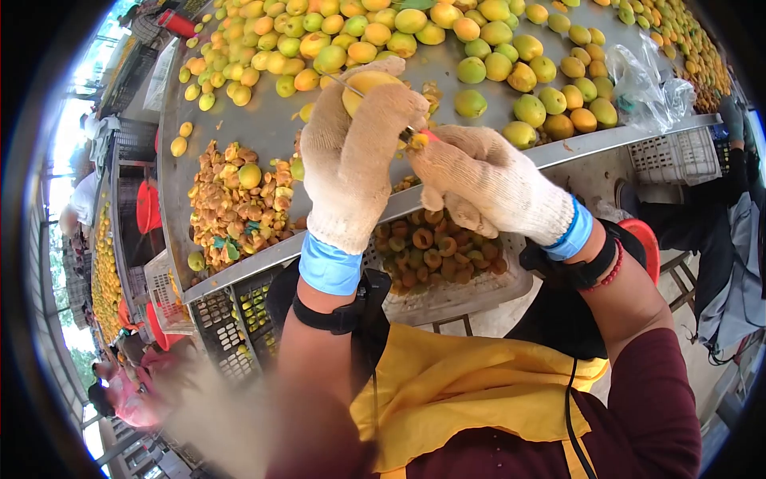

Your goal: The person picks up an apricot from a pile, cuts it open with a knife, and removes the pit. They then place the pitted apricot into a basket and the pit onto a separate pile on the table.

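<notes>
My left hand [345, 152], in a cream knitted glove, is closed around a yellow apricot [369, 82] above the metal table. My right hand [499, 177], gloved the same way, grips a small knife [408, 132] with a reddish handle. Its thin blade lies across the fruit; how deep it cuts is hidden by the fingers. Below my hands, a pale crate [499, 291] holds halved apricots [443, 249]. Left of my left wrist, a heap of brownish cut pieces [239, 209] lies on the table, with one whole fruit on top.
Whole yellow-green apricots [319, 36] cover the far side of the metal table [431, 76]. A clear plastic bag [650, 88] lies near its right edge. Black crates [219, 323] stand below on the left. Another person's dark-clothed legs [710, 239] show at the right.
</notes>
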The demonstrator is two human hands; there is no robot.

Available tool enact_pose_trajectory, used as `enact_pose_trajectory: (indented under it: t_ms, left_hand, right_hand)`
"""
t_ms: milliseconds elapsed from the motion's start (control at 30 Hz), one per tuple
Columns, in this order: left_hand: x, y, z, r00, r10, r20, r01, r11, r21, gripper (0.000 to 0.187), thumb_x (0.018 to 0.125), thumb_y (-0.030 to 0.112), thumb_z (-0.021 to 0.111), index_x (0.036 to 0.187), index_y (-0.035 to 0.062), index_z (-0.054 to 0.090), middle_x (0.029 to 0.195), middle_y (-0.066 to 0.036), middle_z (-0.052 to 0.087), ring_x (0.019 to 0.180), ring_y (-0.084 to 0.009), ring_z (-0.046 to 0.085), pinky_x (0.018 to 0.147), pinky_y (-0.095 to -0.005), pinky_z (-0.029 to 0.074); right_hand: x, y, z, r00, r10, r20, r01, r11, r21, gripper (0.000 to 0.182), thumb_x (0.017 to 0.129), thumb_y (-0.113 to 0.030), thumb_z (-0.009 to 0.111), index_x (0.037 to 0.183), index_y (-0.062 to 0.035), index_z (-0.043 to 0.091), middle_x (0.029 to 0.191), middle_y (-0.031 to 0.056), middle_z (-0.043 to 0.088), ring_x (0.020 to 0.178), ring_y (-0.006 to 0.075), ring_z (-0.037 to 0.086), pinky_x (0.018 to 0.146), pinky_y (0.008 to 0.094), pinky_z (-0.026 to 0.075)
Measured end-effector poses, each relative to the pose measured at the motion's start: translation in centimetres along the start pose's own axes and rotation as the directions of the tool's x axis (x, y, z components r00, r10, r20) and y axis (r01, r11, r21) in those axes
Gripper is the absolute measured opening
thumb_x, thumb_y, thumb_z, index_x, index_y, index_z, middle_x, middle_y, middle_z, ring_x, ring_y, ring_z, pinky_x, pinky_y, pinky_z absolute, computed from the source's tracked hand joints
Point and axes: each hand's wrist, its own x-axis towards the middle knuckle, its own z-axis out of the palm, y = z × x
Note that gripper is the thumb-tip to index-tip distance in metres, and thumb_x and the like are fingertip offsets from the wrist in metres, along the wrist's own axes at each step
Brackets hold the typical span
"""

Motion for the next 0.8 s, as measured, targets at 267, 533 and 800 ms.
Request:
enact_pose_trajectory:
  t_ms: [267,533,800]
  left_hand:
    - [-0.4,0.0,-1.6,0.888,-0.455,0.066,0.446,0.816,-0.368,0.036,0.097,0.02,0.072,0.124,-0.0025,0.066,0.102,-0.009,0.071,0.088,-0.0109,0.067,0.079,-0.0253,0.055]
    - [-1.2,0.8,0.9,0.974,-0.076,0.211,-0.011,0.925,0.381,0.059,0.087,0.038,0.082,0.133,0.0062,0.065,0.11,-0.018,0.073,0.1,-0.0335,0.073,0.083,-0.0392,0.059]
    - [-1.5,0.1,0.7,0.947,-0.095,0.307,-0.058,0.89,0.452,0.066,0.085,0.052,0.08,0.131,0.0083,0.066,0.095,-0.016,0.074,0.086,-0.0344,0.075,0.073,-0.0392,0.06]
  right_hand:
    - [-1.0,-1.7,-5.1,0.941,-0.257,-0.221,0.246,0.966,-0.078,0.039,0.106,-0.041,0.059,0.119,-0.0055,0.07,0.077,0.003,0.067,0.047,0.0061,0.052,0.038,0.0212,0.037]
    - [0.5,-1.4,-1.8,0.958,-0.141,-0.249,0.071,0.96,-0.269,0.059,0.098,-0.056,0.064,0.123,-0.0024,0.065,0.072,-0.0007,0.059,0.048,0.0043,0.047,0.04,0.0208,0.036]
    - [0.5,-0.6,-1.2,0.984,0.031,-0.177,-0.058,0.987,-0.149,0.057,0.096,-0.061,0.065,0.104,-0.005,0.064,0.067,-0.0013,0.055,0.049,0.006,0.049,0.042,0.0217,0.038]
